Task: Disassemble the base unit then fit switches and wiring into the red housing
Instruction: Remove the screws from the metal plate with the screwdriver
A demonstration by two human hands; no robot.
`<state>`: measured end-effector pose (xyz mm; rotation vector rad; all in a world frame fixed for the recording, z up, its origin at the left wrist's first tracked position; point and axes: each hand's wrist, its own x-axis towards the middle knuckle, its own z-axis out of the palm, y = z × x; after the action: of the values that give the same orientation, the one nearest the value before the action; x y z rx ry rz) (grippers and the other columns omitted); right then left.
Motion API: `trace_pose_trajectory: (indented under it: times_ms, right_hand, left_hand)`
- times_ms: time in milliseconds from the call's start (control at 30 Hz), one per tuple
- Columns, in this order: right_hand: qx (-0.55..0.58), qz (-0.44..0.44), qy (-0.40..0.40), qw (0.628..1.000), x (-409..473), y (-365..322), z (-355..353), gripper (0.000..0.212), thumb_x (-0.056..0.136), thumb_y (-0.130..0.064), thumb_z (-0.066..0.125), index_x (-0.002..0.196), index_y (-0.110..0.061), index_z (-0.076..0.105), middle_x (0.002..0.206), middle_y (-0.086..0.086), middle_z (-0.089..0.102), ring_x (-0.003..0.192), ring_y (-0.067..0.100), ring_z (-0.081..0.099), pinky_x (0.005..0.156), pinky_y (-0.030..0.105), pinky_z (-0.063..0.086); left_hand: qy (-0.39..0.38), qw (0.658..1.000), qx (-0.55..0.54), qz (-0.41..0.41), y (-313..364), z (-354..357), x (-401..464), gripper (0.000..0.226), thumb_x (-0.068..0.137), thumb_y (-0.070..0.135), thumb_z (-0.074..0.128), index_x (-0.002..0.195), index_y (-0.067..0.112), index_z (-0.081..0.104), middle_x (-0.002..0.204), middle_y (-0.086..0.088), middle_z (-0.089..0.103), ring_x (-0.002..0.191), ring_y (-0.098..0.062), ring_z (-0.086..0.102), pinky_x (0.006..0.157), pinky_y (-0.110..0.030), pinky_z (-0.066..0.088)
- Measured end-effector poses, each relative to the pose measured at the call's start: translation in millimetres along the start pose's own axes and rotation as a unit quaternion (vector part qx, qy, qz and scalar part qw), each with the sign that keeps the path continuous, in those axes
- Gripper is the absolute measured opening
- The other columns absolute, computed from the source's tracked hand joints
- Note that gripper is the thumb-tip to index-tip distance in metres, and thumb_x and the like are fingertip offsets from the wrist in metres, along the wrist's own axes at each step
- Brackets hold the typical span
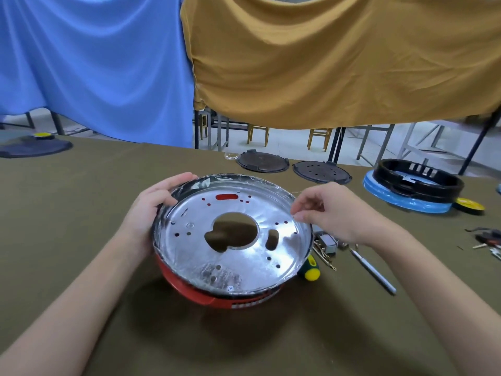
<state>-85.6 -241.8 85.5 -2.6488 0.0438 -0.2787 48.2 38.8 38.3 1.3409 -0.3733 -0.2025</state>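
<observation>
A red housing (pixel 189 287) sits in the middle of the table, tilted up toward me. A shiny round metal plate (pixel 238 261) with a large centre hole and several small holes fills its top. My left hand (pixel 154 207) grips the housing's far-left rim, thumb over the plate's edge. My right hand (pixel 333 213) hovers at the plate's right rim with thumb and forefinger pinched together; whether they hold something small cannot be told.
Right of the housing lie a green-and-yellow screwdriver handle (pixel 310 268), a silver pen-like tool (pixel 374 272), small switches (pixel 326 242) and loose parts (pixel 488 240). Two dark round plates (pixel 261 161), (pixel 321 172) and a black ring on a blue base (pixel 414 185) sit farther back.
</observation>
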Motion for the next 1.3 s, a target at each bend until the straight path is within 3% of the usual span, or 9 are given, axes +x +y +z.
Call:
trace_pose_trajectory:
  times_ms: [200, 400, 533, 633, 733, 833, 933, 1100, 1300]
  right_hand:
    - [-0.146, -0.037, -0.140, 0.979, 29, -11, -8, 0.005, 0.087, -0.026, 0.073, 0.084, -0.029, 0.074, 0.083, -0.010, 0.072, 0.082, 0.012, 0.066, 0.075, 0.029, 0.054]
    - [-0.158, -0.032, -0.209, 0.964, 37, -12, -15, 0.012, 0.085, -0.027, 0.075, 0.077, -0.035, 0.072, 0.094, -0.005, 0.069, 0.087, 0.015, 0.065, 0.078, 0.038, 0.056]
    - [-0.140, -0.020, -0.264, 0.954, 43, -14, -15, 0.013, 0.084, -0.021, 0.075, 0.075, -0.030, 0.073, 0.085, -0.009, 0.071, 0.068, -0.006, 0.061, 0.058, 0.011, 0.044]
    - [-0.124, -0.009, -0.292, 0.948, 46, -14, -14, 0.011, 0.083, -0.021, 0.077, 0.076, -0.029, 0.075, 0.076, -0.014, 0.073, 0.066, -0.008, 0.062, 0.063, 0.010, 0.045]
    - [-0.126, -0.012, -0.301, 0.945, 47, -13, -11, 0.010, 0.082, -0.021, 0.078, 0.076, -0.029, 0.075, 0.070, -0.016, 0.072, 0.063, -0.007, 0.059, 0.063, 0.012, 0.046]
    - [-0.145, -0.015, -0.299, 0.943, 48, -13, -9, 0.018, 0.081, -0.020, 0.078, 0.070, -0.033, 0.072, 0.059, -0.022, 0.065, 0.056, -0.009, 0.056, 0.053, 0.007, 0.039]
    - [-0.175, 0.003, -0.293, 0.940, 49, -17, -8, 0.015, 0.079, -0.023, 0.080, 0.069, -0.031, 0.073, 0.063, -0.021, 0.068, 0.063, -0.006, 0.061, 0.062, 0.014, 0.043]
    - [-0.281, 0.008, -0.291, 0.914, 52, -34, -3, 0.010, 0.077, -0.032, 0.082, 0.082, -0.026, 0.076, 0.084, -0.013, 0.069, 0.076, 0.005, 0.059, 0.061, 0.022, 0.044]
    - [-0.290, 0.002, -0.293, 0.911, 52, -35, -8, 0.004, 0.086, -0.023, 0.074, 0.087, -0.019, 0.075, 0.079, -0.014, 0.065, 0.077, 0.007, 0.058, 0.066, 0.023, 0.045]
  left_hand:
    - [-0.006, 1.000, 0.002, -0.008, -2, 1, -1, 0.064, 0.074, -0.010, 0.030, 0.122, 0.011, 0.067, 0.118, -0.008, 0.073, 0.107, -0.025, 0.069, 0.093, -0.040, 0.052]
    - [-0.005, 0.999, 0.007, -0.031, -4, 4, -1, 0.065, 0.073, -0.010, 0.030, 0.123, 0.009, 0.067, 0.122, -0.014, 0.070, 0.117, -0.034, 0.064, 0.107, -0.050, 0.044]
    - [-0.005, 0.999, 0.018, -0.046, -6, 2, 0, 0.065, 0.071, -0.009, 0.032, 0.122, 0.011, 0.068, 0.123, -0.012, 0.070, 0.120, -0.034, 0.062, 0.111, -0.053, 0.040]
    - [-0.012, 0.998, 0.019, -0.053, -7, 0, 1, 0.068, 0.061, 0.001, 0.039, 0.121, 0.013, 0.070, 0.124, -0.012, 0.069, 0.118, -0.032, 0.063, 0.110, -0.052, 0.043]
    - [-0.018, 0.998, 0.020, -0.061, -8, -3, 3, 0.074, 0.054, 0.005, 0.042, 0.120, 0.016, 0.071, 0.140, -0.014, 0.057, 0.118, -0.026, 0.064, 0.107, -0.049, 0.046]
    - [-0.025, 0.998, 0.019, -0.061, -9, -5, 5, 0.074, 0.053, 0.005, 0.042, 0.119, 0.018, 0.072, 0.140, -0.013, 0.058, 0.116, -0.023, 0.065, 0.101, -0.043, 0.049]
    - [-0.026, 0.997, 0.026, -0.061, -11, -6, 7, 0.071, 0.059, 0.002, 0.039, 0.120, 0.017, 0.071, 0.143, -0.008, 0.054, 0.120, -0.018, 0.063, 0.100, -0.042, 0.050]
    - [-0.026, 0.997, 0.040, -0.066, -11, -3, 4, 0.069, 0.069, -0.010, 0.030, 0.113, 0.018, 0.075, 0.109, 0.001, 0.076, 0.101, -0.014, 0.072, 0.085, -0.033, 0.056]
    - [-0.011, 0.994, 0.075, -0.076, -9, -2, 0, 0.070, 0.069, -0.010, 0.030, 0.118, 0.017, 0.072, 0.114, -0.005, 0.074, 0.112, -0.030, 0.067, 0.104, -0.047, 0.048]
